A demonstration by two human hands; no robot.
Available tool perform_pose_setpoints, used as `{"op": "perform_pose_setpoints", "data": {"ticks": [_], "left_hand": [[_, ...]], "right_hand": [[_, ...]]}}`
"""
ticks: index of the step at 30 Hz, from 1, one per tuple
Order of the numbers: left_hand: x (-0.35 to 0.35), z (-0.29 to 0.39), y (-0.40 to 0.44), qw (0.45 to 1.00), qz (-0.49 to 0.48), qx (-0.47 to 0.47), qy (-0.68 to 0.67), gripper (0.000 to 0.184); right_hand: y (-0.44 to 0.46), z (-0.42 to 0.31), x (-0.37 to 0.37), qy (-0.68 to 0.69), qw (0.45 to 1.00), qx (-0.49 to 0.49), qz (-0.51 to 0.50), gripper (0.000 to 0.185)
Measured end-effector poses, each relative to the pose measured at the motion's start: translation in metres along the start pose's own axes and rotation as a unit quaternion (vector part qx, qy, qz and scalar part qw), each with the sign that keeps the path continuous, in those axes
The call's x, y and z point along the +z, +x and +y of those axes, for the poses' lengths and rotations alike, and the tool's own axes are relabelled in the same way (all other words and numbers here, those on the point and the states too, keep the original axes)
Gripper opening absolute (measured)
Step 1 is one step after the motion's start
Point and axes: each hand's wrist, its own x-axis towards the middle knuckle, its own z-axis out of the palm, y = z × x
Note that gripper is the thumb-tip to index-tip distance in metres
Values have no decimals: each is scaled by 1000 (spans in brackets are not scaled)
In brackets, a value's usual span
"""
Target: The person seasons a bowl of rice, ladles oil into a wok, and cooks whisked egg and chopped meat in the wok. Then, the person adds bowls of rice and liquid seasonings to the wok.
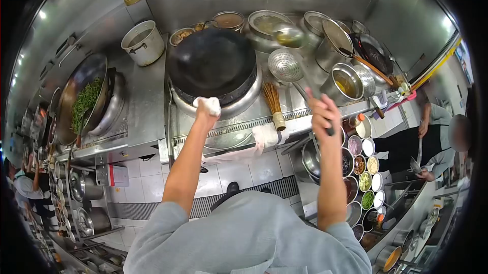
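My left hand [207, 111] is closed around a folded white cloth [212, 105] at the near edge of a large black wok [211, 63]. The wok sits tilted over the round metal burner ring [244, 98], its dark inside showing no food. My right hand [324, 113] is wrapped round the handle of a ladle, whose bowl [288, 36] is blurred above the pots at the back. Under the ladle's handle lies a perforated skimmer [285, 65]. Between my hands, a bamboo wok brush [273, 102] rests on the counter.
At left, another wok [63, 106] holds green vegetables, near a white pot [143, 44]. Metal pots [341, 81] crowd the right of the stove. Ingredient tubs [367, 182] stand at my right. A co-worker [432, 141] stands beyond them; another person [31, 187] is far left.
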Motion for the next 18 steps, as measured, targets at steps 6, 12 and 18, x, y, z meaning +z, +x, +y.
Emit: {"op": "perform_pose_setpoints", "data": {"ticks": [6,12,18], "left_hand": [[40,-14,37,904,402,134,64,36],[62,17,-40,949,313,24,26,31],[39,16,-228,973,215,54,65,28]], "right_hand": [[92,68,-47,-339,923,109,144,18],[130,87,-77,-882,441,39,162,33],[132,102,-82,-943,298,-24,144,48]]}}
